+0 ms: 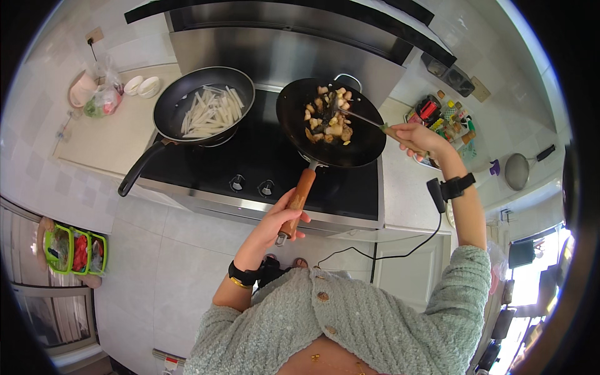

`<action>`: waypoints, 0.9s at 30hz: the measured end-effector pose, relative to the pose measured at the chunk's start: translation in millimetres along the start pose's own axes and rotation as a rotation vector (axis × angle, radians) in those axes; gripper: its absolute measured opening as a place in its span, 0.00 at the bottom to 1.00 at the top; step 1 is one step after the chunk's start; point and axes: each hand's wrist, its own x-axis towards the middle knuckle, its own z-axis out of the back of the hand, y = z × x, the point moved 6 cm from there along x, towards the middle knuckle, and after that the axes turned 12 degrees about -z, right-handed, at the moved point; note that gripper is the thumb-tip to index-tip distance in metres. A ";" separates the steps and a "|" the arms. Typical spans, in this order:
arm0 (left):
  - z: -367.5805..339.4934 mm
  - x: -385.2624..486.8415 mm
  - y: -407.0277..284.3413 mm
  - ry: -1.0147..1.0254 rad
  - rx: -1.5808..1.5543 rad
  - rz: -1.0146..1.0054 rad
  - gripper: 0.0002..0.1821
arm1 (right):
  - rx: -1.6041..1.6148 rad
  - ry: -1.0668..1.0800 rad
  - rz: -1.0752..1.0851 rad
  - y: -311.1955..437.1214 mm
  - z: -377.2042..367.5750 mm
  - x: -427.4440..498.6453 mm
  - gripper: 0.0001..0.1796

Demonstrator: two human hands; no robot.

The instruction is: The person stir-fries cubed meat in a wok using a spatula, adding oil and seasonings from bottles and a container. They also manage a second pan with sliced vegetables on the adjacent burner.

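My left hand [281, 220] grips the wooden handle [300, 192] of a black wok [290, 112] on the right side of the stove. In my right hand [422, 138] is the wooden grip of a spatula [363, 118], whose blade lies among the food in the wok. Browned chunks of what looks like meat [333, 130], with small pale pieces, spread over the wok's middle. To the left, a black frying pan [168, 110] holds pale cut strips [213, 112], its black handle [140, 168] reaching over the stove's front edge.
Under both pans is a black glass cooktop [211, 164] with two knobs [252, 186]. Seasoning bottles [450, 117] crowd the right counter. White bowls [142, 86] and a plastic bag [105, 98] sit at left. A cable [403, 257] hangs from my right wrist strap. The range hood [290, 18] is above.
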 end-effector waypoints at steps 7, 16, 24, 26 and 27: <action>-1.6 -0.2 0.6 -0.006 0.027 0.033 0.35 | -0.176 -0.042 -0.064 13.1 43.6 -73.0 0.21; -1.3 0.0 5.1 -0.008 0.047 0.029 0.35 | -1.591 -0.476 0.121 85.3 -4.4 -85.5 0.11; -1.9 0.3 5.6 0.013 0.020 0.009 0.36 | -1.594 -0.963 0.427 87.4 -60.8 -20.6 0.15; -1.4 0.9 6.4 0.007 0.043 0.018 0.36 | -1.584 -1.066 0.562 97.1 -65.1 -37.6 0.15; -2.1 1.3 5.6 0.014 0.028 0.009 0.36 | -1.559 -1.087 0.611 101.7 -63.7 -49.9 0.13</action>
